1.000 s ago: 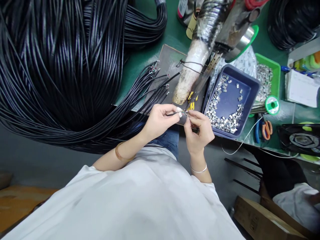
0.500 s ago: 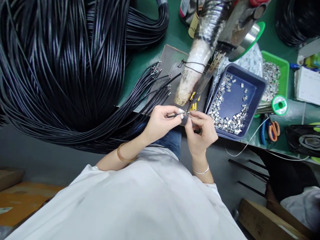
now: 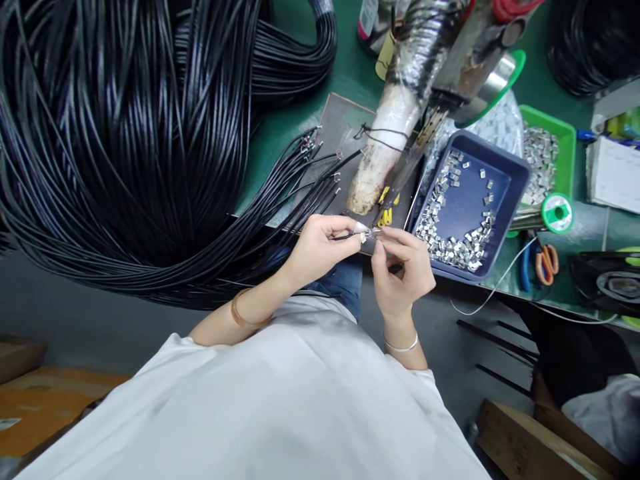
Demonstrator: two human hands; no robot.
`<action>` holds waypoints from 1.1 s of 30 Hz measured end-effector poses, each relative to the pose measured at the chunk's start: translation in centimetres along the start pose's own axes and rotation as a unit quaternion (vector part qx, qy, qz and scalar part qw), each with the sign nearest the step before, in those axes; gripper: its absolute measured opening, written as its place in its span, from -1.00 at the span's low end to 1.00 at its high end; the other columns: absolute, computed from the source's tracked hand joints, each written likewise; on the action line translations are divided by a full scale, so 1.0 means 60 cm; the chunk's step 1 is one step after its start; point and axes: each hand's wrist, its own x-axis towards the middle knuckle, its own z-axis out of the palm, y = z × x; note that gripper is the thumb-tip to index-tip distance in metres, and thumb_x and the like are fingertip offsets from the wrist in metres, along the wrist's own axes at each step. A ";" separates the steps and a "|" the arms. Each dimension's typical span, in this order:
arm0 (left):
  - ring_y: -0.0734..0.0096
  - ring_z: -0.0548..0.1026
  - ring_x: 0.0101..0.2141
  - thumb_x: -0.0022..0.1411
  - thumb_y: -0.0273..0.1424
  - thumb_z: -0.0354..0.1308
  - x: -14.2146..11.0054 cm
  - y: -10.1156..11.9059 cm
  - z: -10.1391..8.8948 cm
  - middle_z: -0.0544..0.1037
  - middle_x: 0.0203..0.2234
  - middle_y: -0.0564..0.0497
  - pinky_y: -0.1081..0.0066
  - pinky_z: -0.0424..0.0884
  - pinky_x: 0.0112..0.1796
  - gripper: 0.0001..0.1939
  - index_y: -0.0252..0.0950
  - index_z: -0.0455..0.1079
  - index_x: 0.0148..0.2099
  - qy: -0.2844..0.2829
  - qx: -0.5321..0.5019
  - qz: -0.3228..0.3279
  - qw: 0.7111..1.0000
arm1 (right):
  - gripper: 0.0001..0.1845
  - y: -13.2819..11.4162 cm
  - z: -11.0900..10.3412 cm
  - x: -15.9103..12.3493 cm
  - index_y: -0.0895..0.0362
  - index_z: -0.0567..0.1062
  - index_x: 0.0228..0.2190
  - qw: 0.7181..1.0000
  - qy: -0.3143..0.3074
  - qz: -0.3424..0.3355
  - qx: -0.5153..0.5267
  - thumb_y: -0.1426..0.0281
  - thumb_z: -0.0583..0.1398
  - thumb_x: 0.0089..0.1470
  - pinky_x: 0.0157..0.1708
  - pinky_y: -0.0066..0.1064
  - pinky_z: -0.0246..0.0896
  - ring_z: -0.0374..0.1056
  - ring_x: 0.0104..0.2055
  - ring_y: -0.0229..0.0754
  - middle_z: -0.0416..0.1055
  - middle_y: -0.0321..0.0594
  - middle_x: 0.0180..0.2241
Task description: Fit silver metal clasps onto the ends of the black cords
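Between thumb and fingers, my left hand [image 3: 323, 243] pinches the end of a black cable [image 3: 343, 237]. My right hand [image 3: 403, 263] is closed at the cable's tip, its thumb and forefinger on a small shiny metal piece [image 3: 376, 233]; its exact kind is too small to make out. Both hands meet just below the rounded tip of a white-wrapped tube [image 3: 373, 170]. To the right of my right hand stands a dark blue tray [image 3: 463, 207] with many small metal connector shells [image 3: 440, 247]. Cable ends [image 3: 320, 167] with bared wires lie to the left.
A huge bundle of black cables [image 3: 125, 147] covers the left side of the green table [image 3: 290, 110]. At the right are a green bin [image 3: 570, 147] of metal parts, a solder spool [image 3: 557, 213] and orange-and-blue pliers [image 3: 545, 263]. Another person's dark-clothed leg [image 3: 575, 353] shows lower right.
Both hands stay together at the cable tip. The right fingers have shifted slightly around the metal piece, and the whole view has moved a little.
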 end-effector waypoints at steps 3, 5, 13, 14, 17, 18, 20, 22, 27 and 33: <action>0.56 0.47 -0.48 0.03 -0.43 0.28 0.003 0.003 -0.001 0.59 -0.51 0.04 0.54 0.42 -0.36 -0.90 -0.39 0.56 -0.41 0.006 -0.026 -0.023 0.999 | -0.79 0.000 -0.001 0.005 0.12 0.47 -0.29 1.000 -0.016 -0.003 0.001 0.61 0.27 0.02 -0.46 -0.57 0.34 0.48 -0.25 -0.34 0.57 -0.22 -0.19; 0.58 0.45 -0.50 0.01 -0.43 0.30 0.004 0.005 -0.002 0.57 -0.52 0.05 0.56 0.40 -0.38 -0.90 -0.39 0.55 -0.42 0.014 -0.040 -0.034 0.999 | -0.81 -0.002 -0.001 0.010 0.12 0.47 -0.30 1.000 -0.026 0.006 0.003 0.60 0.26 0.03 -0.46 -0.57 0.35 0.49 -0.23 -0.33 0.56 -0.23 -0.19; 0.60 0.39 -0.54 0.01 -0.40 0.32 0.004 0.006 0.000 0.50 -0.60 0.09 0.55 0.37 -0.43 -0.88 -0.37 0.55 -0.41 0.023 -0.030 -0.001 0.999 | -0.82 -0.005 0.000 0.016 0.07 0.49 -0.30 1.000 -0.029 -0.002 -0.012 0.56 0.26 0.05 -0.28 -0.46 0.48 0.52 -0.17 -0.27 0.56 -0.23 -0.15; 0.58 0.41 -0.52 0.01 -0.38 0.33 0.003 0.004 -0.001 0.52 -0.57 0.08 0.54 0.39 -0.41 -0.87 -0.37 0.55 -0.41 0.021 -0.023 -0.001 1.000 | -0.84 -0.005 0.000 0.014 0.07 0.47 -0.30 0.999 -0.030 -0.006 -0.013 0.55 0.26 0.06 -0.28 -0.46 0.49 0.53 -0.16 -0.26 0.56 -0.23 -0.15; 0.54 0.44 -0.49 0.03 -0.36 0.31 0.000 -0.001 -0.004 0.56 -0.51 0.04 0.53 0.38 -0.40 -0.84 -0.38 0.56 -0.39 0.011 0.008 -0.004 1.000 | -0.88 -0.003 -0.001 0.010 0.08 0.43 -0.32 0.999 -0.034 -0.024 -0.017 0.52 0.24 0.09 -0.30 -0.50 0.47 0.54 -0.16 -0.28 0.57 -0.22 -0.16; 0.55 0.43 -0.49 0.06 -0.36 0.29 -0.001 -0.003 -0.004 0.55 -0.51 0.03 0.54 0.37 -0.41 -0.84 -0.38 0.56 -0.38 0.008 0.021 -0.001 1.000 | -0.88 -0.002 -0.002 0.009 0.08 0.42 -0.32 0.999 -0.036 -0.028 -0.021 0.52 0.23 0.10 -0.30 -0.51 0.46 0.54 -0.18 -0.29 0.57 -0.22 -0.18; 0.57 0.39 -0.51 0.12 -0.36 0.25 -0.005 -0.004 -0.005 0.53 -0.52 0.04 0.55 0.32 -0.44 -0.84 -0.39 0.56 -0.34 -0.005 0.040 0.011 0.999 | -0.89 0.000 -0.007 0.012 0.09 0.42 -0.30 0.998 -0.041 -0.027 -0.031 0.52 0.22 0.12 -0.29 -0.52 0.44 0.54 -0.19 -0.30 0.58 -0.22 -0.19; 0.61 0.32 -0.55 0.17 -0.37 0.22 -0.010 -0.006 -0.005 0.47 -0.55 0.06 0.55 0.25 -0.48 -0.83 -0.39 0.55 -0.32 -0.024 0.062 0.024 0.997 | -0.88 0.001 -0.013 0.017 0.10 0.42 -0.28 0.997 -0.056 -0.022 -0.039 0.53 0.21 0.13 -0.28 -0.52 0.43 0.53 -0.22 -0.31 0.58 -0.23 -0.23; 0.62 0.26 -0.55 0.18 -0.38 0.25 -0.026 -0.013 -0.003 0.39 -0.57 0.12 0.54 0.18 -0.49 -0.82 -0.36 0.50 -0.19 0.010 0.178 0.103 0.979 | -0.91 0.001 -0.024 0.027 0.10 0.44 -0.30 0.997 -0.070 0.023 -0.007 0.52 0.21 0.13 -0.31 -0.56 0.41 0.48 -0.31 -0.37 0.53 -0.33 -0.36; 0.66 0.22 -0.68 0.28 -0.26 0.15 -0.035 -0.006 -0.012 0.46 -0.61 0.07 0.55 0.13 -0.62 -0.75 -0.36 0.38 -0.35 -0.086 0.037 -0.006 0.996 | -0.93 -0.003 -0.023 0.019 0.12 0.41 -0.38 0.987 -0.066 0.103 0.101 0.46 0.22 0.15 -0.37 -0.53 0.41 0.47 -0.32 -0.34 0.49 -0.33 -0.39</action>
